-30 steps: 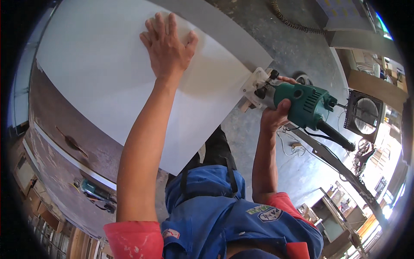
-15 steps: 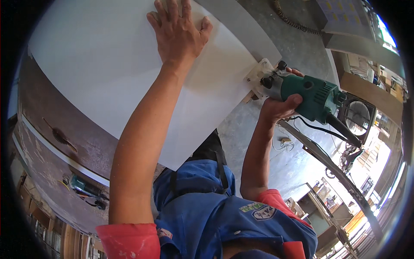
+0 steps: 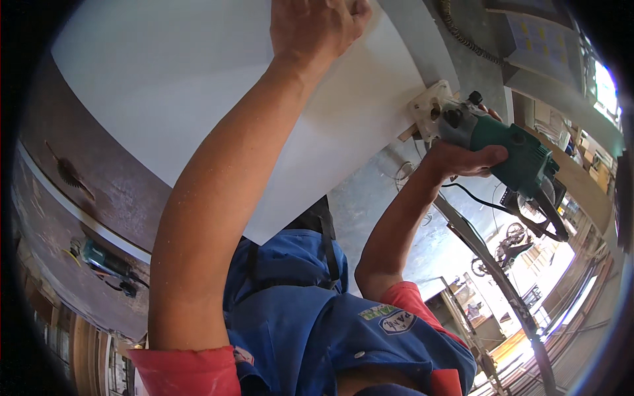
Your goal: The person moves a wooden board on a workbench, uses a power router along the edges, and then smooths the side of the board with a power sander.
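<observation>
My right hand (image 3: 462, 158) grips the green body of a trim router (image 3: 512, 148). Its pale, see-through base (image 3: 429, 104) sits against the right edge of a large white panel (image 3: 218, 86). At the top of the view my left hand (image 3: 314, 30) rests on that panel, with its fingertips cut off by the picture's edge. The thumb stands apart from the fingers, and no object shows in that hand. The router's bit is hidden behind the base and the panel edge. A black cord (image 3: 479, 198) hangs below the tool.
A brush (image 3: 69, 175) lies on the brown surface at left, and a second green power tool (image 3: 105, 261) lies beyond a pale strip. A coiled hose (image 3: 462, 30) is at upper right. A metal bar (image 3: 489, 254) slants across the right side, near a motorcycle (image 3: 505, 251).
The router and my right hand have shifted right and slightly down in the view. My left hand now appears higher and farther right, partly out of the picture. The whole view has also shifted.
</observation>
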The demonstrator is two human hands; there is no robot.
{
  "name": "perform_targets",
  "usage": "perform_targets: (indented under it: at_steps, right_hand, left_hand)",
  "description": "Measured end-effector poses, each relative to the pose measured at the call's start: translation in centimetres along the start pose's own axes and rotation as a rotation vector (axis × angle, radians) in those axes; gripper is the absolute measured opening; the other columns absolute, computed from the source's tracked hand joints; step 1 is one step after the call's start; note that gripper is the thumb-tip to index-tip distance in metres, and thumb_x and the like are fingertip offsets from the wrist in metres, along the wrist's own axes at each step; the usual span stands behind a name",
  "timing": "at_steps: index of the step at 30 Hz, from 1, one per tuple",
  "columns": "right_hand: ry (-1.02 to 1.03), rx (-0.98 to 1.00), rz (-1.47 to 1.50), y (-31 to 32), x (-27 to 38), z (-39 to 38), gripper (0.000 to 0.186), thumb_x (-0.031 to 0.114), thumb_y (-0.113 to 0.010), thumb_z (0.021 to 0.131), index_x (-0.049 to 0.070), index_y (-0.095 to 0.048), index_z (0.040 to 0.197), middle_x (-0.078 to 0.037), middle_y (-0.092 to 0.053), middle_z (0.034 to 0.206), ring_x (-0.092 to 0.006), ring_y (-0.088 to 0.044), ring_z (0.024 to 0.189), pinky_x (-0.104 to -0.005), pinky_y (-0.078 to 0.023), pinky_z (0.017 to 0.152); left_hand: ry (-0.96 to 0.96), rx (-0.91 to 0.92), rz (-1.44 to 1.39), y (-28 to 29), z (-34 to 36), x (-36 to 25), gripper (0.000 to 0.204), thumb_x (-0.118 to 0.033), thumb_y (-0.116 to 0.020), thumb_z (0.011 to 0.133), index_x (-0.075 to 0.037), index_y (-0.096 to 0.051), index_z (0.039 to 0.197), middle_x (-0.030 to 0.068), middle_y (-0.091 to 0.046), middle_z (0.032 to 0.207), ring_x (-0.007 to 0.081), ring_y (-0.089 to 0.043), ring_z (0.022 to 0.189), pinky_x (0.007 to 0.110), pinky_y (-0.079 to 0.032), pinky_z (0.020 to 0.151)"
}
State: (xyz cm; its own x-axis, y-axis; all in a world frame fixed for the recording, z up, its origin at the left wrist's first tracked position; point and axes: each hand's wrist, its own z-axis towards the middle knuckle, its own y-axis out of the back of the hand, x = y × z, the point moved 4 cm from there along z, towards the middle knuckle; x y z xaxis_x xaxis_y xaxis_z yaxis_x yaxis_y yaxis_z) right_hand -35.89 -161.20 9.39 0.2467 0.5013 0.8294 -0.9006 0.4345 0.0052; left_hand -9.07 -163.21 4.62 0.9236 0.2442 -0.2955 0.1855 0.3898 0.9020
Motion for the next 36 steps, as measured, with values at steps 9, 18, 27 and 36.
perform_targets:
  at_steps: [9,18,27,36]
  right_hand:
    - [0.033,-0.033,-0.015,0.0,-1.0,0.8,0.082,0.065,-0.056,0.097,-0.013,-0.045,0.118,-0.024,-0.058,0.109,-0.0305,-0.066,0.092,-0.0422,-0.063,0.077]
    - [0.018,-0.09,0.012,-0.2,-1.5,1.7,0.079,0.058,-0.063,0.095,-0.012,-0.042,0.123,-0.025,-0.057,0.111,-0.0309,-0.067,0.093,-0.0439,-0.063,0.077]
    - [0.047,-0.158,-0.014,0.2,-2.2,2.2,0.08,0.059,-0.065,0.095,-0.01,-0.041,0.127,-0.023,-0.059,0.113,-0.0298,-0.067,0.094,-0.0431,-0.061,0.085]
    - [0.013,-0.211,-0.048,-0.8,-2.0,2.5,0.08,0.056,-0.065,0.095,-0.013,-0.048,0.131,-0.021,-0.059,0.122,-0.0267,-0.065,0.104,-0.0407,-0.061,0.09]
  left_hand:
    - [-0.013,0.013,0.055,-0.2,-0.9,0.5,0.071,-0.045,-0.037,0.106,0.003,-0.031,0.158,0.0268,-0.021,0.166,0.0415,-0.018,0.155,0.054,-0.012,0.128]
    - [-0.022,0.002,0.078,0.0,-1.2,0.7,0.07,-0.044,-0.036,0.106,0.003,-0.031,0.158,0.0267,-0.023,0.166,0.0416,-0.019,0.155,0.054,-0.012,0.128]
    - [-0.03,0.002,0.053,0.3,-1.3,0.9,0.069,-0.042,-0.04,0.105,0.007,-0.036,0.154,0.0296,-0.027,0.163,0.0424,-0.022,0.154,0.055,-0.016,0.127]
    - [-0.05,-0.025,0.074,0.2,-1.7,1.1,0.068,-0.041,-0.04,0.105,0.006,-0.035,0.155,0.0292,-0.027,0.163,0.0418,-0.022,0.154,0.054,-0.015,0.128]
